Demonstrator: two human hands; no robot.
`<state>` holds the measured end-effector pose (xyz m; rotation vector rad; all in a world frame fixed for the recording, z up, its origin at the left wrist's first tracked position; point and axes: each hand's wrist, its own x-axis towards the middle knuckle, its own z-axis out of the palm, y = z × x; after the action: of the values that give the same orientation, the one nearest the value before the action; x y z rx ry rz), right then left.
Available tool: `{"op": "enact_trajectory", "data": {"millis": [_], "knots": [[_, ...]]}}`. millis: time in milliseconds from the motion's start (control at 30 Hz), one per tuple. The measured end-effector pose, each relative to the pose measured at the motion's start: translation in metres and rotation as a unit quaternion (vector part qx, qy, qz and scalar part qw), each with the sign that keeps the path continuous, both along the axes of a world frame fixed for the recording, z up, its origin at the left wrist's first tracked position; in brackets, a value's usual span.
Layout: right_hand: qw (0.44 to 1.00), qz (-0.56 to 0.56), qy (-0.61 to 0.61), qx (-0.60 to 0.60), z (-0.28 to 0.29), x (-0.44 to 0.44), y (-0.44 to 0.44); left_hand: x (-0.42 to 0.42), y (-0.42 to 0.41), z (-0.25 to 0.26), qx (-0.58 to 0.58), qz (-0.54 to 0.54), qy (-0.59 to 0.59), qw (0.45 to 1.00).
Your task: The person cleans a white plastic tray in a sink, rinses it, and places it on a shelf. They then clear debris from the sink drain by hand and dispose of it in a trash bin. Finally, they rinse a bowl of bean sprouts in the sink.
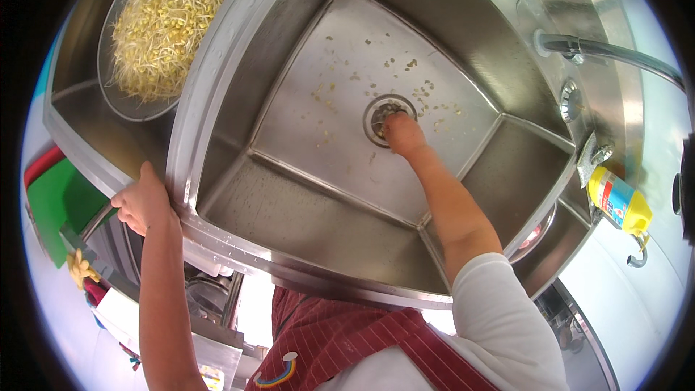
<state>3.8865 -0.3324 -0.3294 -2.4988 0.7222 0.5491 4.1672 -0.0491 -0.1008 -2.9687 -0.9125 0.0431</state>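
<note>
My right hand point(403, 132) reaches down to the round drain point(374, 134) in the floor of a deep stainless steel sink point(326, 168). Its fingertips are inside the drain's rim, at a strainer with bits of sprout hulls, and whether they grip anything is hidden. Small hulls and yellow scraps point(426, 89) lie scattered around the drain. My left hand point(142, 201) rests on the front rim of the sink unit, its fingers over the edge, left of the divider. Beyond it, a large round strainer point(103, 89) heaped with bean sprouts point(168, 27) sits in the left basin.
A metal faucet point(613, 50) projects from the back ledge at the right. Near the right corner stands a yellow bottle point(621, 201) with a label, beside a grey scouring pad point(586, 160). A green board point(59, 206) and a yellow glove point(81, 269) are at the lower left.
</note>
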Motion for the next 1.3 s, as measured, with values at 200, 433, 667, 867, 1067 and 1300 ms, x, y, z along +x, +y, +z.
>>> {"op": "enact_trajectory", "data": {"millis": [200, 433, 667, 867, 1067, 1300], "knots": [[0.982, -0.068, -0.054, 0.169, 0.007, 0.006, -0.004, 0.000, 0.000, 0.001, -0.002, 0.006, 0.003, 1.000], [0.949, -0.183, -0.116, 0.229, -0.002, 0.005, 0.009, -0.001, -0.002, 0.002, -0.005, -0.001, 0.000, 1.000], [0.946, -0.226, -0.129, 0.194, 0.009, 0.014, 0.025, -0.001, 0.000, 0.002, -0.004, 0.000, -0.004, 1.000], [0.942, -0.247, -0.200, 0.111, -0.006, 0.011, 0.035, 0.000, -0.002, 0.002, -0.009, 0.003, 0.002, 1.000], [0.936, -0.275, -0.176, 0.134, -0.006, 0.013, 0.038, 0.000, -0.001, 0.001, -0.016, -0.001, 0.002, 1.000], [0.635, -0.572, -0.164, 0.492, 0.022, 0.013, 0.039, -0.002, -0.006, 0.008, -0.045, 0.006, 0.002, 0.999]]}}
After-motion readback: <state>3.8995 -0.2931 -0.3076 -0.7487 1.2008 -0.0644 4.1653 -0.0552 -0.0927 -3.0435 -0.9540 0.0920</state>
